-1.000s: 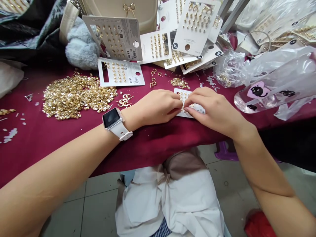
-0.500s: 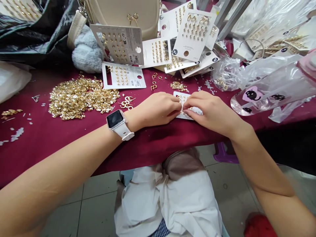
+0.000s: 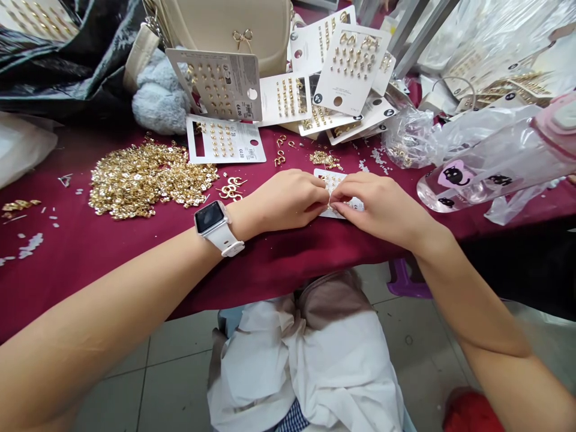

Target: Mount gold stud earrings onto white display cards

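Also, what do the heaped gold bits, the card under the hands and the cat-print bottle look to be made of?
Heaped gold bits: probably metal, polished gold finish; sharp glints. Plated or solid, can't tell.
Card under the hands: likely matte white cardstock; thin, flat, opaque. Coated plastic possible.
Cat-print bottle: clear, glossy, probably plastic; see-through wall. Glass not excluded.

Small card (image 3: 333, 178) partly covered by hands (image 3: 380, 207); fingertip contents unclear; bottle (image 3: 488, 171) cut off at right.
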`<action>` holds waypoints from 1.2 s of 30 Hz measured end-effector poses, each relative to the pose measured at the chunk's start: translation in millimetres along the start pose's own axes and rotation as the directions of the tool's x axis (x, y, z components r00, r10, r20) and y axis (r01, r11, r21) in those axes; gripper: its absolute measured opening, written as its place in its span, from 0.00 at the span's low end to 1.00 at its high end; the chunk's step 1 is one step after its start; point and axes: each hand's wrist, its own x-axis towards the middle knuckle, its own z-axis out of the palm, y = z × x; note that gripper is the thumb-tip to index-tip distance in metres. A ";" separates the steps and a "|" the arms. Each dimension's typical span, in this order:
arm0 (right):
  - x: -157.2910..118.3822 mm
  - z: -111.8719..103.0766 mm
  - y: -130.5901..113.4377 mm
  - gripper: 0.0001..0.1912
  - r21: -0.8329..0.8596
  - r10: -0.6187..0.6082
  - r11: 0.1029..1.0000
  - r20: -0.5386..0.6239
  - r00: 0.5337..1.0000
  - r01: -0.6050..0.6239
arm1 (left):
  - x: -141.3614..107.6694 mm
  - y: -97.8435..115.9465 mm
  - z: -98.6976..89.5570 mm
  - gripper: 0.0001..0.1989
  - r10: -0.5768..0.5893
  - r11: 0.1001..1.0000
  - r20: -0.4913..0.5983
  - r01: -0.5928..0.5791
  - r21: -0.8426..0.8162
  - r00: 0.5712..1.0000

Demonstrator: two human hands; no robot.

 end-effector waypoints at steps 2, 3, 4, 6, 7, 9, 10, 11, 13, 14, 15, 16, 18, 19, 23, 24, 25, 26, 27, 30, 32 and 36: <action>1.0 0.7 -1.6 0.08 -0.006 0.006 1.000 0.009 1.000 -0.006 | -0.1 -0.1 0.4 0.13 -0.001 1.000 -0.003 0.001 -0.003 1.000; 1.2 0.9 -2.7 0.08 -0.018 0.008 1.000 0.010 1.000 -0.008 | -0.1 -0.3 0.9 0.13 -0.002 1.000 -0.003 0.002 -0.001 1.000; 0.9 0.9 -3.7 0.08 -0.032 0.007 0.999 0.004 1.000 -0.007 | -0.1 -0.4 1.3 0.13 -0.004 1.000 -0.002 0.004 0.005 1.000; -2.0 0.9 -4.0 0.07 -0.032 -0.010 0.999 -0.031 0.999 0.009 | -0.4 -0.6 1.8 0.13 -0.007 1.000 0.003 0.006 0.022 1.000; -4.8 1.2 -2.5 0.06 -0.010 -0.014 1.000 -0.074 0.997 0.014 | -0.6 -0.6 1.4 0.12 -0.007 1.000 0.003 0.007 0.029 1.000; -13.1 3.7 5.6 0.05 0.060 0.032 0.998 -0.223 0.974 -0.019 | -1.3 -0.4 -0.9 0.12 -0.012 0.999 -0.001 0.012 0.034 1.000; -18.1 6.4 12.3 0.05 0.101 0.093 0.993 -0.319 0.943 -0.064 | -1.8 -0.2 -2.9 0.11 -0.017 1.000 -0.005 0.017 0.025 1.000; -23.1 10.1 20.4 0.07 0.141 0.172 0.982 -0.415 0.893 -0.124 | -2.2 -0.1 -5.4 0.11 -0.024 1.000 -0.006 0.025 0.006 1.000; -31.9 19.7 38.5 0.11 0.235 0.323 0.945 -0.544 0.774 -0.229 | -2.7 -0.1 -10.3 0.11 -0.040 0.998 -0.009 0.039 -0.053 0.999; -34.8 25.0 46.9 0.12 0.275 0.366 0.929 -0.578 0.730 -0.248 | -2.7 -0.5 -11.9 0.11 -0.049 0.996 -0.020 0.047 -0.081 0.999; -36.5 29.8 54.2 0.12 0.331 0.406 0.908 -0.549 0.731 -0.255 | -2.5 -1.2 -12.5 0.10 -0.060 0.993 -0.040 0.056 -0.103 0.997; -37.0 34.0 59.8 0.13 0.414 0.449 0.876 -0.509 0.735 -0.248 | -2.1 -2.1 -11.9 0.12 -0.073 0.991 -0.064 0.066 -0.116 0.995; -35.0 39.4 66.0 0.14 0.486 0.457 0.849 -0.478 0.750 -0.208 | -0.6 -4.5 -6.9 0.30 -0.109 0.987 -0.094 0.096 -0.130 0.990; -33.2 40.7 67.0 0.15 0.487 0.439 0.853 -0.477 0.761 -0.187 | 0.3 -5.4 -3.3 0.42 -0.134 0.982 -0.077 0.122 -0.142 0.988; -28.7 41.7 67.4 0.16 0.450 0.395 0.878 -0.490 0.777 -0.163 | 3.9 -3.7 5.1 0.52 -0.272 0.945 0.123 0.289 -0.152 0.954; -28.8 41.8 68.1 0.17 0.469 0.412 0.868 -0.495 0.765 -0.164 | 4.4 -2.0 3.6 0.51 -0.303 0.935 0.135 0.321 -0.148 0.943; -29.4 42.0 69.2 0.17 0.490 0.430 0.856 -0.501 0.751 -0.163 | 4.7 -0.2 0.7 0.50 -0.332 0.922 0.129 0.351 -0.164 0.934; -30.1 42.2 70.4 0.18 0.506 0.442 0.848 -0.510 0.738 -0.158 | 4.8 1.2 -3.2 0.50 -0.362 0.902 0.110 0.377 -0.209 0.926; -30.9 42.5 71.5 0.18 0.513 0.444 0.846 -0.522 0.728 -0.148 | 4.6 1.8 -7.6 0.49 -0.392 0.870 0.090 0.401 -0.287 0.915; -32.3 43.2 72.4 0.19 0.471 0.362 0.878 -0.531 0.767 -0.088 | 2.2 -3.5 -18.2 0.40 -0.472 0.672 0.071 0.410 -0.617 0.879; -32.1 43.4 70.1 0.23 0.427 0.283 0.903 -0.527 0.801 -0.038 | -0.3 -12.0 -19.7 0.33 -0.458 0.524 0.098 0.357 -0.773 0.883; -29.7 37.7 59.0 0.28 0.522 0.270 0.852 -0.497 0.825 0.035 | -5.3 -24.1 -12.6 0.28 -0.314 0.490 0.163 0.307 -0.816 0.935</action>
